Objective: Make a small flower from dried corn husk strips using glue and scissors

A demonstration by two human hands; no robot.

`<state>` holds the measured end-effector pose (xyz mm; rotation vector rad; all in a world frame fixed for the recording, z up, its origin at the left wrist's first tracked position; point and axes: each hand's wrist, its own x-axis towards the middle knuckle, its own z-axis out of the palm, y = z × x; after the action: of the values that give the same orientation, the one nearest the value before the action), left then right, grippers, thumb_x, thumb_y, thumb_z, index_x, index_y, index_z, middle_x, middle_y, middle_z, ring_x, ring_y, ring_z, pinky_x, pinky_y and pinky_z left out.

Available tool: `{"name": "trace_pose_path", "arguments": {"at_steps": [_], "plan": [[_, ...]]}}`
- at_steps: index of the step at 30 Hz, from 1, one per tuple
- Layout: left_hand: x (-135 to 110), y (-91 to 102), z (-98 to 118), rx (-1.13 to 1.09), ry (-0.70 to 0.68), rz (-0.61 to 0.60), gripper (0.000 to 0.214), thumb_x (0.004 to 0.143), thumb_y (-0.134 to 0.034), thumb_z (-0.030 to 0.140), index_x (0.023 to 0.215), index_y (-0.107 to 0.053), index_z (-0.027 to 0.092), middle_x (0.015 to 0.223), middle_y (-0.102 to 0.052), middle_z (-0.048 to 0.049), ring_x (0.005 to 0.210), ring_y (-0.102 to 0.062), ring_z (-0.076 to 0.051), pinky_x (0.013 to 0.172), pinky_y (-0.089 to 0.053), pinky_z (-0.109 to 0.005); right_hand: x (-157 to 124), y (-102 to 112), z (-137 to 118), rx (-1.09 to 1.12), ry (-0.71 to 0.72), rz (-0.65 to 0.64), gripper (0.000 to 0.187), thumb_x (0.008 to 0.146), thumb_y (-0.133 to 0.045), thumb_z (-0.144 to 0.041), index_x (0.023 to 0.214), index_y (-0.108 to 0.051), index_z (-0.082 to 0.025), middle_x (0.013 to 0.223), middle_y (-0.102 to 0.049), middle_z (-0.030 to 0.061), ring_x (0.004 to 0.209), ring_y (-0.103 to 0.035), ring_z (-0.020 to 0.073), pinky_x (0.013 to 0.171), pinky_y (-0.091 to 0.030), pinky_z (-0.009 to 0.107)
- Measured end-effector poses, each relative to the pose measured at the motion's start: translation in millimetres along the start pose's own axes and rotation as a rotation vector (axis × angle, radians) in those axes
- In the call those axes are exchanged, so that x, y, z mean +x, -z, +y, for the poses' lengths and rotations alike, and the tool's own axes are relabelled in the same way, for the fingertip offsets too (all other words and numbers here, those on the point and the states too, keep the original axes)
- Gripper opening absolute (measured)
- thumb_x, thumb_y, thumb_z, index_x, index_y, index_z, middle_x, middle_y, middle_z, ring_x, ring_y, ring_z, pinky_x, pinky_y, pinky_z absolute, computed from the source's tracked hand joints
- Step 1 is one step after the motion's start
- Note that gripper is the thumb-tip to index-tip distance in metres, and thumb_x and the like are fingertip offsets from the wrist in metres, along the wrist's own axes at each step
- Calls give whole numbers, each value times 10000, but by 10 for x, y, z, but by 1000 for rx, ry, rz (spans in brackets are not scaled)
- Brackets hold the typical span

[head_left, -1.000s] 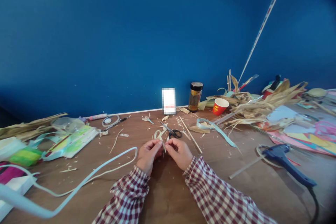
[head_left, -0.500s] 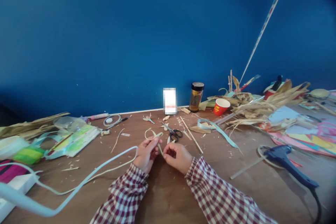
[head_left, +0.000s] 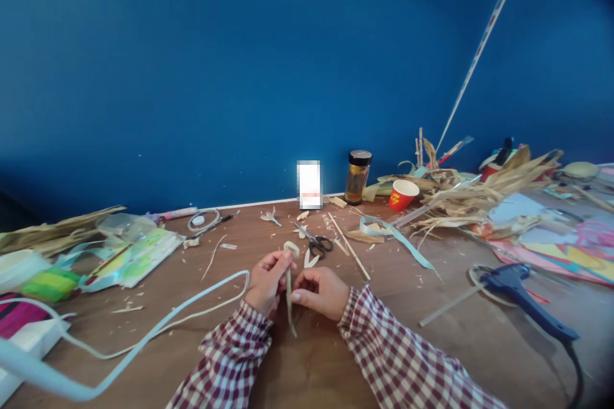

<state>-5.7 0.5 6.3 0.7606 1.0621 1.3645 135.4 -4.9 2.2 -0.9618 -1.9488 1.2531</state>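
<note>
Your left hand (head_left: 263, 284) grips a curled strip (head_left: 290, 313) above the counter (head_left: 297, 377); whether your right hand (head_left: 326, 293), fingers (head_left: 307, 298) bent beside it, also grips cannot be told. A hard tug could split it; a slack pinch might lose the curl.

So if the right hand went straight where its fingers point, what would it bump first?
Probably the pale strip hanging from the left hand. It's just beside the right hand, but depth is unclear, so they may be touching.
</note>
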Motion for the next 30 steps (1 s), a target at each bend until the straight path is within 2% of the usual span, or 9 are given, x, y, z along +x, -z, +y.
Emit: {"name": "trace_pose_path", "arguments": {"at_steps": [5, 9, 13, 17, 19, 21, 24, 27, 30], "plan": [[-13, -15, -23, -57, 26, -46, 263, 570, -706, 312, 690, -586, 111, 568, -582, 10, 382, -412, -11, 352, -321, -113, 6, -59, 69, -99, 31, -20, 226, 682, -601, -381, 713, -646, -162, 527, -530, -25, 475, -429, 81, 450, -325, 180], [-29, -20, -9, -98, 67, -45, 249, 601, -689, 307, 720, -581, 117, 613, -601, -2, 393, -447, -18, 370, -372, -119, 6, -79, 103, -141, 25, 10, 248, 672, -609, -401, 725, -665, -165, 517, -536, -26, 470, -439, 83, 436, -317, 175], [-52, -21, 26, -187, 74, -60, 239, 632, -671, 297, 779, -584, 129, 691, -624, -29, 459, -510, -43, 422, -435, -140, -6, -51, 105, -137, 27, -28, 231, 705, -580, -374, 747, -686, -173, 543, -588, -16, 495, -492, 94, 471, -358, 180], [3, 38, 65, -314, 54, 46, 121, 710, -602, 231, 806, -584, 161, 684, -604, 2, 413, -469, -13, 377, -404, -99, -36, 1, 50, 42, 21, -223, 211, 676, -611, -345, 770, -691, -174, 623, -639, -1, 586, -563, 118, 564, -424, 204], [53, 75, 84, -374, 53, 108, 62, 756, -544, 188, 798, -583, 165, 691, -595, 10, 420, -475, -4, 394, -415, -82, -33, 21, 20, 203, -36, -258, 239, 665, -621, -351, 806, -681, -168, 613, -627, -1, 548, -557, 109, 528, -434, 204], [89, 93, 98, -417, 32, 191, 87, 794, -492, 186, 803, -575, 162, 778, -605, -15, 523, -548, -24, 480, -469, -96, -3, 44, 1, 350, -84, -163, 247, 666, -620, -359, 805, -666, -160, 577, -592, -13, 456, -505, 78, 443, -410, 185], [94, 74, 92, -413, 15, 216, 72, 779, -520, 175, 835, -563, 166, 922, -589, -52, 778, -607, -104, 618, -513, -165, 73, 106, -7, 570, -77, 174, 229, 672, -621, -350, 793, -631, -156, 583, -559, -25, 419, -454, 52, 402, -392, 176], [60, 35, 44, -304, -65, 225, 282, 688, -631, 161, 950, -546, 222, 983, -565, -37, 840, -604, -148, 625, -515, -212, 137, 192, 2, 769, -13, 484, 228, 660, -646, -304, 836, -595, -167, 657, -582, -16, 529, -524, 72, 517, -459, 207], [17, 12, -5, -36, -210, 218, 376, 661, -653, 245, 1023, -551, 238, 1016, -569, -44, 783, -600, -141, 582, -494, -212, 159, 251, 21, 826, 28, 628, 261, 653, -658, -289, 868, -579, -163, 778, -613, 19, 654, -574, 101, 626, -487, 241]]}}
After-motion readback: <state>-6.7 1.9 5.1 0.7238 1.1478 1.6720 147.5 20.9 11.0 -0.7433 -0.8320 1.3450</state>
